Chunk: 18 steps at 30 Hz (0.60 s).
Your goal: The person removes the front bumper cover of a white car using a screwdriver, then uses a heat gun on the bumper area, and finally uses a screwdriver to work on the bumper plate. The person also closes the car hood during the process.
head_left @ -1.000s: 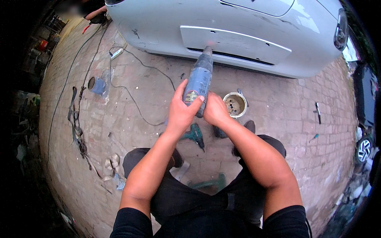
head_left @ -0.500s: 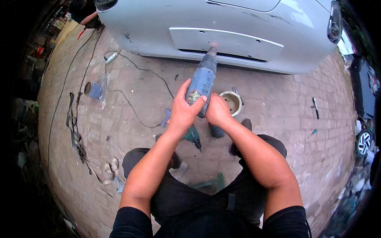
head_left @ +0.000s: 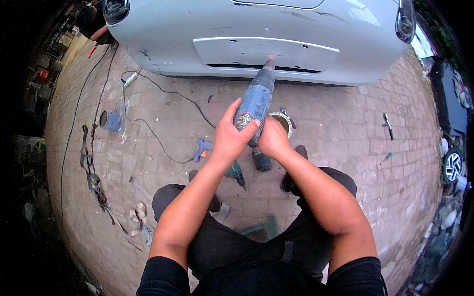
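Observation:
Both my hands hold a blue heat gun (head_left: 254, 101) with a dark, tapered nozzle. My left hand (head_left: 233, 130) wraps round the body from the left, thumb on top. My right hand (head_left: 273, 138) is closed at the rear right of the gun; the part it grips is mostly hidden. The nozzle tip points at the lower part of a raised panel (head_left: 227, 48) on a silver car bumper (head_left: 163, 52), beside a dark slot. A faint reddish glow shows on the panel just past the tip. Whether the tip touches cannot be made out.
Between my feet lie a green-and-black drill (head_left: 237, 175) and a blue-handled glue gun (head_left: 203, 149). A round tin (head_left: 288, 129) stands beyond my right hand. A power strip (head_left: 130, 79), cables, a blue can (head_left: 111, 121), straps (head_left: 90, 170) and a ratchet (head_left: 388, 127) lie about. Another person (head_left: 94, 24) crouches far left.
The heat gun's nozzle has shifted right along the panel, and the glow with it. My view has turned slightly, so the car appears further left. Both hands keep their hold.

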Each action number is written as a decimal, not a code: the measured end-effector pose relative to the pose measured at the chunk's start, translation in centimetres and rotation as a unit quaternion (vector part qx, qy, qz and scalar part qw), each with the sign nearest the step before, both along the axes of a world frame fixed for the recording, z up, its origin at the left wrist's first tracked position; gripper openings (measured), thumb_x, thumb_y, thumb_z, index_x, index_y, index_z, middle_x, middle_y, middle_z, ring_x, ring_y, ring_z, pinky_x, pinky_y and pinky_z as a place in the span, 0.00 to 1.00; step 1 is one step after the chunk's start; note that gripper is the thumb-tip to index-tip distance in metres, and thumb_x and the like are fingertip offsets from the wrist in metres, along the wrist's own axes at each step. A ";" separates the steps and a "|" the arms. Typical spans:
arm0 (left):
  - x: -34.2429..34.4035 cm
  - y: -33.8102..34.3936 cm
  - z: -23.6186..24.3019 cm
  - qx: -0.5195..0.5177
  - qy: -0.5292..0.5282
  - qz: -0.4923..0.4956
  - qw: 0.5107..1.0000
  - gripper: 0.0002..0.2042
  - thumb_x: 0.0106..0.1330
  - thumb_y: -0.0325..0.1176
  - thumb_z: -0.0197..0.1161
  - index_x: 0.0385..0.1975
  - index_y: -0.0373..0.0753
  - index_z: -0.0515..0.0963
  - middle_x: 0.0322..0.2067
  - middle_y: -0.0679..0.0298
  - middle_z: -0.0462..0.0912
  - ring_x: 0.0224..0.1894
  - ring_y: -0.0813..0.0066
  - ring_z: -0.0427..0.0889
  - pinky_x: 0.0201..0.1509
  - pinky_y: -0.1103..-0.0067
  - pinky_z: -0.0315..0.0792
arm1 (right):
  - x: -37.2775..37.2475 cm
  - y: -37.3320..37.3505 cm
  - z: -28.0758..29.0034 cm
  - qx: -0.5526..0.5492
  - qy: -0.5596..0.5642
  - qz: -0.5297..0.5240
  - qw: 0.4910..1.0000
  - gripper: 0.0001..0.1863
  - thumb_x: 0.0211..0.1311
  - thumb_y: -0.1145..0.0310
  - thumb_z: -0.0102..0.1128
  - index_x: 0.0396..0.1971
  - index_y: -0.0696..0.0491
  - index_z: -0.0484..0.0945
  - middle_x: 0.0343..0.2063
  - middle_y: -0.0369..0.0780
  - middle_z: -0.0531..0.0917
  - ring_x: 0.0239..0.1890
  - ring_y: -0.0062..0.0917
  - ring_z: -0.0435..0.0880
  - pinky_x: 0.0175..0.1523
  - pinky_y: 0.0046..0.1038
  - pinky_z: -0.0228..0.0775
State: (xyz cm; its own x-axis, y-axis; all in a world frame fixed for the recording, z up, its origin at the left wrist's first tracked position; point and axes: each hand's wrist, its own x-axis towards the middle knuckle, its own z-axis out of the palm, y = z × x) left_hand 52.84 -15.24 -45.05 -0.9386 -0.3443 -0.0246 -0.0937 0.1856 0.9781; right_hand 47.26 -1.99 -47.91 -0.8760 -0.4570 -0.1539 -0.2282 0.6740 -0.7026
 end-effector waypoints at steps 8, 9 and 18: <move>-0.9 1.4 -0.1 0.006 0.012 -0.025 1.000 0.37 0.57 0.35 0.70 0.65 0.26 0.63 0.59 0.48 0.72 0.60 0.65 0.73 0.65 0.73 0.65 | -0.3 1.6 -0.1 0.008 -0.006 -0.026 1.000 0.18 0.49 0.71 0.65 0.42 0.59 0.78 0.42 0.54 0.82 0.47 0.51 0.81 0.49 0.48 0.73; -1.1 1.6 -0.1 0.011 0.014 -0.028 0.999 0.37 0.57 0.35 0.70 0.65 0.26 0.63 0.59 0.47 0.72 0.60 0.65 0.73 0.65 0.73 0.65 | -0.4 1.9 -0.3 0.008 -0.003 -0.028 1.000 0.18 0.49 0.71 0.65 0.42 0.59 0.78 0.42 0.54 0.83 0.47 0.51 0.81 0.49 0.48 0.74; -2.1 3.0 0.7 -0.002 0.002 -0.053 0.999 0.36 0.56 0.34 0.70 0.64 0.27 0.65 0.58 0.50 0.74 0.59 0.66 0.73 0.64 0.73 0.66 | -0.9 3.5 -1.4 -0.016 0.020 -0.050 0.998 0.18 0.48 0.70 0.66 0.41 0.58 0.78 0.41 0.52 0.83 0.46 0.50 0.82 0.50 0.47 0.74</move>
